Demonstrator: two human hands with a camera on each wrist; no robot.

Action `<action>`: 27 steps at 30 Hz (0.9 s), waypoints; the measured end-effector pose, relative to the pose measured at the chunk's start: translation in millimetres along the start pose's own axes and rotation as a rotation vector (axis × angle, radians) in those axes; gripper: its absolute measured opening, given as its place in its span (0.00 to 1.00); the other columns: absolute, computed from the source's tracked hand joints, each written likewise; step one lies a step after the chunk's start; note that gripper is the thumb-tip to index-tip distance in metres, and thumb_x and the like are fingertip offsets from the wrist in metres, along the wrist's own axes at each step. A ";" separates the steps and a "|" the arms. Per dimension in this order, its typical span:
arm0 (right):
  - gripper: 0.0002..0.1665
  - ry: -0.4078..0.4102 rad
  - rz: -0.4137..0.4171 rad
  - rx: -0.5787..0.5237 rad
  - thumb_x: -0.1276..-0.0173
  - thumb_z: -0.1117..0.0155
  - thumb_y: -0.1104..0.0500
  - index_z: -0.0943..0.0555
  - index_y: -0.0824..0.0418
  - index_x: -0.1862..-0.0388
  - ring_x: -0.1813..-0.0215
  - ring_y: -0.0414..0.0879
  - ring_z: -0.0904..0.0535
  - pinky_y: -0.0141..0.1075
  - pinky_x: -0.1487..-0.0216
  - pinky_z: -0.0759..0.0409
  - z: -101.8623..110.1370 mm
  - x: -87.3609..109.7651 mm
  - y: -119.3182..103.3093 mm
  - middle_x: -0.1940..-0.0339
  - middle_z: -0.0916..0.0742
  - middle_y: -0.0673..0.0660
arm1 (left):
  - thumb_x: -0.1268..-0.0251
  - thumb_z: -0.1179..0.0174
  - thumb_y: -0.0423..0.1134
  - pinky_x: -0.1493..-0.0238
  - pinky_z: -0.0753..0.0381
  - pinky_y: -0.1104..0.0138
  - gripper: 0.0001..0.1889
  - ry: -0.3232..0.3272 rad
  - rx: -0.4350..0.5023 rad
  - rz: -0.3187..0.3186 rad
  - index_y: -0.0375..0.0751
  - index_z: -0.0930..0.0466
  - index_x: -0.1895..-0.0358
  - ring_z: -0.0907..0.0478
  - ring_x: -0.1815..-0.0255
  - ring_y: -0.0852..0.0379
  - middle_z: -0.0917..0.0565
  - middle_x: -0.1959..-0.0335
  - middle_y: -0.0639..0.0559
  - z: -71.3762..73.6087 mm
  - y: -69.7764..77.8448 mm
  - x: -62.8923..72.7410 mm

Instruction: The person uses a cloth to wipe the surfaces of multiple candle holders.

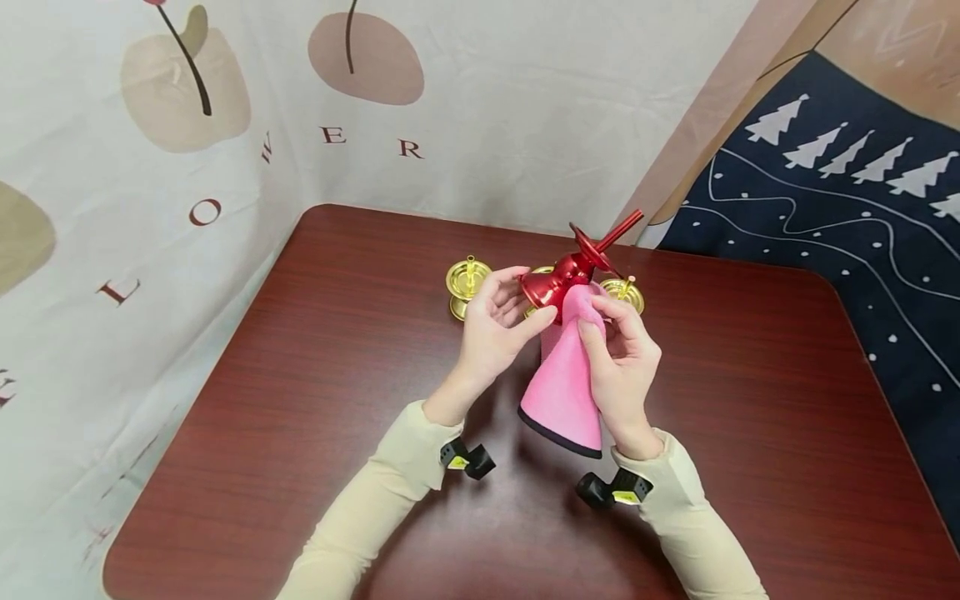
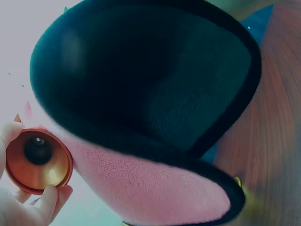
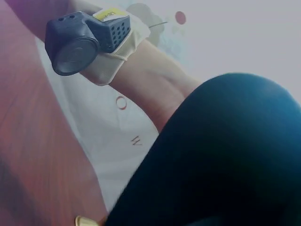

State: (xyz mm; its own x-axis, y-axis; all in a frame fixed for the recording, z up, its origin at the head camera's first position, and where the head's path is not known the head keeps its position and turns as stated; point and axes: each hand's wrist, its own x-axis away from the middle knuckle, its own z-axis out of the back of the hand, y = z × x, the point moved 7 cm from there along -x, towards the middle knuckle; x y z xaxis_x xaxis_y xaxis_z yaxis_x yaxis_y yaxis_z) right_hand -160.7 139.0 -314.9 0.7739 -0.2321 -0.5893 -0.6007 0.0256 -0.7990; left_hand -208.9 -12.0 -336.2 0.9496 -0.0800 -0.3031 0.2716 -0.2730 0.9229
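My left hand (image 1: 487, 333) grips the flared base of a shiny red metal candle holder (image 1: 546, 289), tilted with its stem pointing up and right. In the left wrist view, the open underside of the candle holder (image 2: 51, 175) shows between thumb and fingers. My right hand (image 1: 628, 358) pinches a pink cloth (image 1: 564, 396) with a dark border, and the cloth touches the holder's middle. Its lower part hangs down in a cone. The dark inner side of the cloth (image 3: 230, 150) fills much of the right wrist view and hides the right hand there.
Behind the hands stand a gold candle holder (image 1: 467, 282) on the left and another gold candle holder (image 1: 633, 296) on the right. A third gold piece (image 1: 542, 269) is mostly hidden between them. The brown table (image 1: 315, 375) meets a printed cloth wall (image 1: 525, 108) at the back.
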 end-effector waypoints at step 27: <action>0.13 0.103 -0.526 -0.022 0.36 0.41 0.69 0.18 0.63 0.53 0.63 0.40 0.22 0.26 0.62 0.23 14.5 -4.4 43.4 0.64 0.15 0.46 | 0.45 0.43 0.25 0.56 0.24 0.72 0.22 -0.096 0.046 0.175 0.22 0.32 0.45 0.23 0.59 0.63 0.24 0.51 0.30 -1.7 -10.9 0.5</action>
State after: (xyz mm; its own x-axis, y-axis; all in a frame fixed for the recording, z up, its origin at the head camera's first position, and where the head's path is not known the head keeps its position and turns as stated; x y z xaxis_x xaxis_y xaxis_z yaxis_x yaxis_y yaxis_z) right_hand -187.3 155.2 -348.7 0.9484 -0.3027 -0.0946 -0.1425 -0.1403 -0.9798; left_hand -211.1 -7.4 -346.0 0.9618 -0.2203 -0.1626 0.0945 -0.2904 0.9522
